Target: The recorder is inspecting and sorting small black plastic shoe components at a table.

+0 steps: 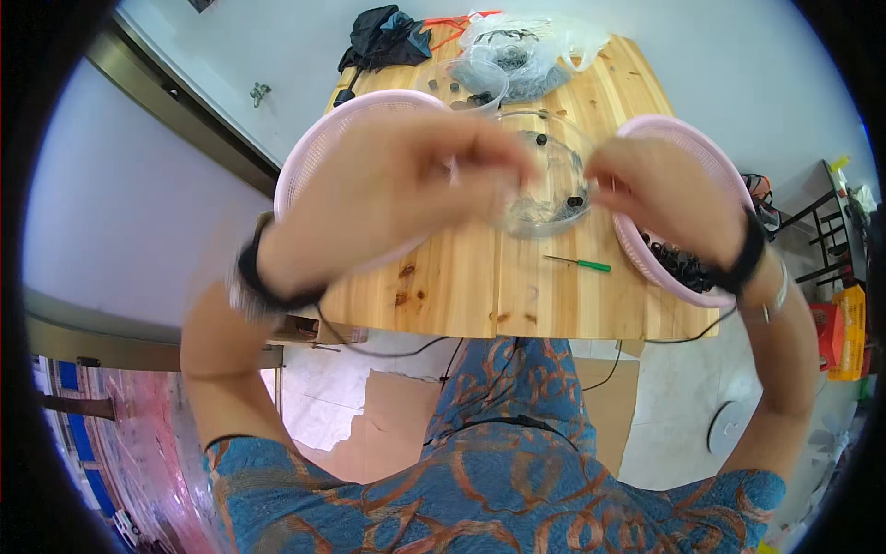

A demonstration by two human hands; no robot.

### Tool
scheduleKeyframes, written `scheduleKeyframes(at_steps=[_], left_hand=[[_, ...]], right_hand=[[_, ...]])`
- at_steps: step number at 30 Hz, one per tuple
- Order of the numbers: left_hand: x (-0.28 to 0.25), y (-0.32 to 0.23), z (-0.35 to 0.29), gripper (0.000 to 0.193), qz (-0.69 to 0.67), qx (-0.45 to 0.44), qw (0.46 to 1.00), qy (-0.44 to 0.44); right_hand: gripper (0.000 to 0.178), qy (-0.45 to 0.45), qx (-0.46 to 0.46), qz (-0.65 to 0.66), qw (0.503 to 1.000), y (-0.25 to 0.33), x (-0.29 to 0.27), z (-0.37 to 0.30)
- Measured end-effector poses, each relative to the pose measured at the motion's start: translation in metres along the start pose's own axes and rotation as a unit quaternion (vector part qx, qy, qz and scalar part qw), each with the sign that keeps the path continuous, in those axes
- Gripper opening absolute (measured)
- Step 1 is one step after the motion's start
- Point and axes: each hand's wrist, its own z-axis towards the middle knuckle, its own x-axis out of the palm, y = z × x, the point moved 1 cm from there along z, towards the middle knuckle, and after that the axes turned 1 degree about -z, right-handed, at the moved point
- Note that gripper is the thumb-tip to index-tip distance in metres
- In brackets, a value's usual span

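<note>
My left hand (397,180) hangs over the left pink basket (300,152), its fingers bent and smeared by motion toward the middle. Opposite it, my right hand (664,189) is over the left side of the other pink basket (729,171), fingers curled inward and also blurred. Whether either hand holds something I cannot make out. Between them sits a clear round container (544,226) with a few small black parts, such as a black cylinder (575,201) near its right wall. Dark glossy pieces (678,268) lie in the right basket. Each wrist wears a black band.
A green-handled screwdriver (591,265) lies on the wooden table (443,295) near the front. Farther back are another clear tub (443,78) with black parts, a plastic bag (544,51) and a black folded umbrella (388,42). Thin dark cords (369,353) run from the wristbands below the table edge.
</note>
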Motion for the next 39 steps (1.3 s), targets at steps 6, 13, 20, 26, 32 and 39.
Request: scheduleKeyframes(at_steps=[6,13,20,26,32,39], left_hand=[[0.065,0.048,-0.12,0.014,-0.35,-0.112,0.927,0.076],[0.141,0.124,-0.174,0.013,-0.505,-0.249,0.826,-0.029],[0.16,0.128,-0.154,0.014,-0.575,-0.222,0.788,-0.022],[0.158,0.129,-0.146,0.014,-0.58,-0.187,0.793,0.0],[0.165,0.155,-0.157,0.014,-0.587,-0.207,0.783,-0.003],[0.167,0.161,-0.157,0.015,-0.635,-0.225,0.737,-0.056]], right_hand=[[0.01,0.147,0.012,-0.24,0.96,-0.034,0.053,0.101],[0.013,0.257,0.094,-0.261,0.926,-0.083,0.125,0.148],[0.017,0.308,0.14,-0.276,0.9,-0.106,0.149,0.145],[0.019,0.41,0.224,-0.135,0.874,-0.04,0.106,0.143],[0.015,0.418,0.162,-0.013,0.894,-0.024,0.115,0.138],[0.014,0.406,0.098,-0.17,0.893,-0.012,0.122,0.134]])
